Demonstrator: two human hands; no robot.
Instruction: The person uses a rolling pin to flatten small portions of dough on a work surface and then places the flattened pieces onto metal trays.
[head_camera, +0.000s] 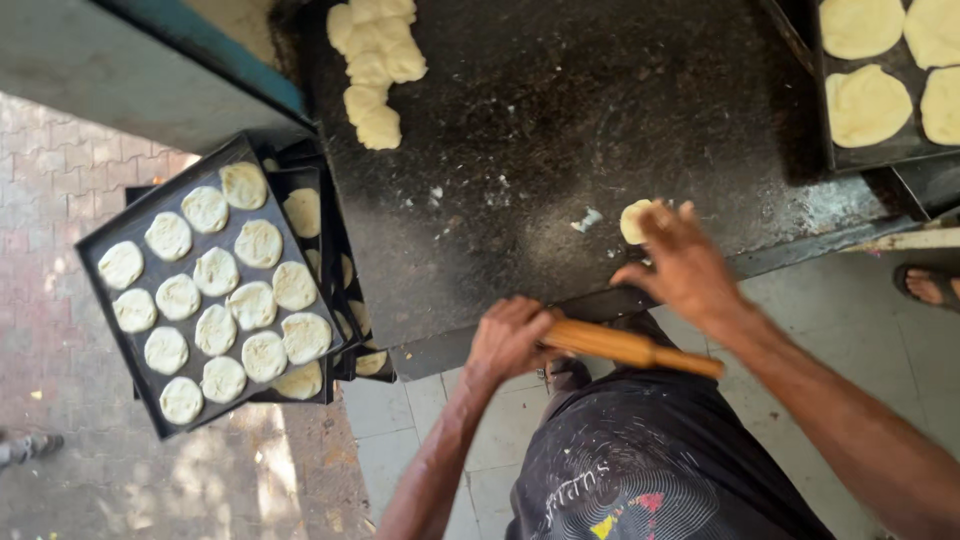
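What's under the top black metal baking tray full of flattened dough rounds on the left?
More black trays are stacked beneath the top black metal baking tray, their edges showing pale dough rounds. The top tray covers most of them, so their number and contents cannot be seen.

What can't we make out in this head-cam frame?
- Dough piece: mostly covered by the right hand; contact unclear.
- Rolling pin: near end hidden inside the left hand.
- Lower trays: stacked under the top tray; count and contents hidden.
- Right tray: cut off by the top and right edges.
- Sandalled foot: cut off by the right edge.
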